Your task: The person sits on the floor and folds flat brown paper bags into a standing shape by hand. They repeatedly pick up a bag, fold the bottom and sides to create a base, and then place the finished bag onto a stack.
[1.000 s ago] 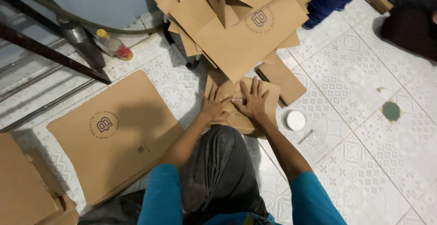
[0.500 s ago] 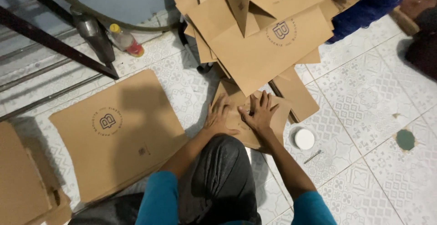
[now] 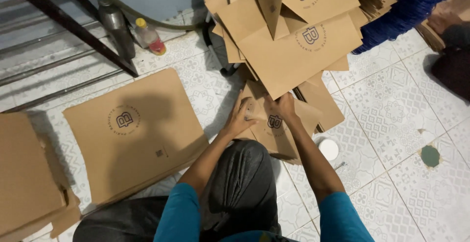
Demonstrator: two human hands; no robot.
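Both hands pressed on a brown paper bag at my knee.

My left hand [image 3: 241, 117] lay flat, fingers spread, and my right hand [image 3: 280, 106] curled onto the brown paper bag [image 3: 274, 129], probably to pin a fold; a bag pile [image 3: 298, 51] sat just beyond them, a flat stack [image 3: 132, 134] left, all on patterned tile floor [image 3: 391, 109].

Teal sleeves [image 3: 338, 217] cover both upper arms, ending short of the elbows; forearms bare. Dark grey trousers [image 3: 240, 188] wrinkle over the knee at 6 o'clock.
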